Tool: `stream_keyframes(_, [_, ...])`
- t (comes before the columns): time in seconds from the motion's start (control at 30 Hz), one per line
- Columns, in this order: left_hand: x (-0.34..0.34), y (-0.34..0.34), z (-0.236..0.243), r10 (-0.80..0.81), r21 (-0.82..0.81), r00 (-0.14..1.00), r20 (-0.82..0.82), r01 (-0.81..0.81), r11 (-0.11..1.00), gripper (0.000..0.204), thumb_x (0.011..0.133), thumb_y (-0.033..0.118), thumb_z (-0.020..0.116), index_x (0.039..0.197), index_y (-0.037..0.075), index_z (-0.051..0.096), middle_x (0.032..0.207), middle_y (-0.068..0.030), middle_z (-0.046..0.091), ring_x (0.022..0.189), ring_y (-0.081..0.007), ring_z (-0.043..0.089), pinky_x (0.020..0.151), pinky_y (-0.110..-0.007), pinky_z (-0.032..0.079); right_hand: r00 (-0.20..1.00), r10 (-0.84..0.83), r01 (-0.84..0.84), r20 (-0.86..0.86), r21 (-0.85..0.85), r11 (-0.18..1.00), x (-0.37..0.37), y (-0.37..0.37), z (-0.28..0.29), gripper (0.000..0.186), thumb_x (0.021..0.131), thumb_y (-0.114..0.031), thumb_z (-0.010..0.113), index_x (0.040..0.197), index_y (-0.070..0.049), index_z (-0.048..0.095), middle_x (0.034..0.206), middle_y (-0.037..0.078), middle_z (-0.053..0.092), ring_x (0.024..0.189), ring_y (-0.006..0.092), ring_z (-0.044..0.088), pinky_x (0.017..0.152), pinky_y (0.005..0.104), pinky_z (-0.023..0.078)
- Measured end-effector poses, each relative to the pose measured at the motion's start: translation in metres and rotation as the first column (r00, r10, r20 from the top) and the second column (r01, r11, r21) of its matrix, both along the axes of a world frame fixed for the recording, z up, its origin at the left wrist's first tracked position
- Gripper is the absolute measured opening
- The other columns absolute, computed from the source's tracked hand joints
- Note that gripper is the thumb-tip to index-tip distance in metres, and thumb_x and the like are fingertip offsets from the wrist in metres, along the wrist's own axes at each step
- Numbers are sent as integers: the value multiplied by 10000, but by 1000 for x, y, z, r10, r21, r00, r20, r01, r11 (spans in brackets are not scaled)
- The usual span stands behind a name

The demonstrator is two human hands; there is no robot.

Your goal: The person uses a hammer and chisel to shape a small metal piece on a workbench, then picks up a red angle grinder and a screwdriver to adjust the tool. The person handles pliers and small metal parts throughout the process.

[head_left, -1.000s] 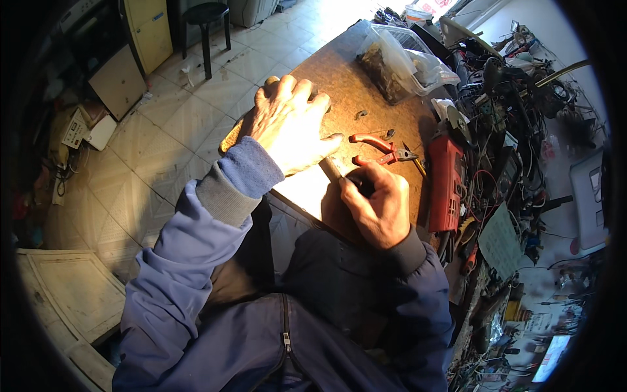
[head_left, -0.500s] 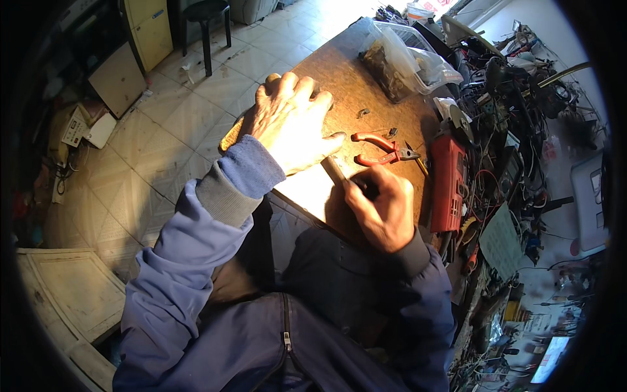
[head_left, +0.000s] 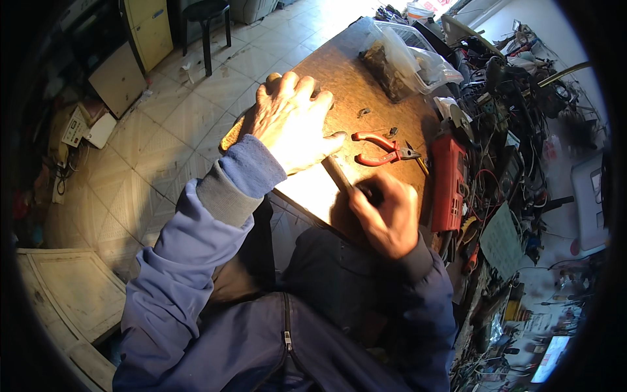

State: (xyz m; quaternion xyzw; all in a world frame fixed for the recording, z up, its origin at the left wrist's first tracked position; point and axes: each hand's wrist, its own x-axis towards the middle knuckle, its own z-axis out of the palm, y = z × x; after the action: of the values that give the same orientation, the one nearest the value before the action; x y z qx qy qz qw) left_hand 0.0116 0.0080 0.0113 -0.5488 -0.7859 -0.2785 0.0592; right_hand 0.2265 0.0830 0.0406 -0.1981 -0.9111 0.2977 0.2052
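Observation:
My left hand (head_left: 290, 124) lies over the far left edge of the brown board (head_left: 339, 81), fingers curled over something I cannot make out, thumb stretched right. A yellowish-brown piece (head_left: 232, 137) shows beneath it. My right hand (head_left: 385, 215) grips a flat grey-brown bar tool (head_left: 339, 176), like a file, whose tip lies just below my left thumb in bright light. Red-handled pliers (head_left: 379, 150) lie open to the right of that thumb, beside a thin yellow-handled tool (head_left: 422, 170). Small dark bits (head_left: 393, 132) lie above the pliers.
A translucent tub with brown contents (head_left: 405, 65) stands at the board's far end. A red tool case (head_left: 446, 189) and tangled cables, tools and parts (head_left: 496, 117) line the right side. A black stool (head_left: 206, 26) stands on the tiled floor (head_left: 150, 144); a pale panel (head_left: 72, 294) is at lower left.
My right hand with the bar tool has shifted slightly to the right and toward me. My left hand has hardly moved.

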Motion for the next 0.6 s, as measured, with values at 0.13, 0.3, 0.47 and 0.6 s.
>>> stream_keyframes(0.13, [-1, 6, 0, -18, -7, 1000, 1, 18, 1000, 589, 886, 529, 718, 1228, 53, 667, 1339, -176, 570, 1392, -355, 428, 1106, -678, 354, 999, -34, 33, -24, -42, 999, -16, 6, -4, 205, 878, -167, 759, 875, 16, 667, 748, 216, 649, 676, 389, 657, 645, 435, 523])
stream_keyframes(0.3, [0, 5, -8, 18, 65, 999, -37, -16, 998, 560, 834, 505, 768, 1200, 87, 693, 1336, -147, 579, 1319, -365, 463, 1074, -610, 412, 994, -100, 102, 38, -65, 993, 41, -10, 0, 170, 879, -143, 753, 850, 11, 685, 730, 181, 648, 639, 300, 650, 614, 387, 505])
stream_keyframes(0.47, [-1, 5, -7, 26, 45, 998, -58, -23, 999, 554, 838, 500, 767, 1208, 95, 693, 1340, -147, 577, 1328, -365, 461, 1072, -627, 409, 997, -68, 70, 29, -53, 996, 25, -7, 3, 183, 882, -147, 748, 854, 18, 675, 731, 195, 647, 636, 327, 642, 614, 386, 505])
stream_keyframes(0.6, [1, 5, -2, -2, 25, 1000, -8, 2, 1000, 560, 838, 497, 769, 1220, 94, 693, 1344, -147, 580, 1339, -365, 457, 1076, -632, 405, 997, -43, 38, -62, -76, 996, -14, 3, -4, 202, 870, -151, 753, 862, 29, 661, 760, 222, 660, 678, 378, 677, 655, 419, 532])
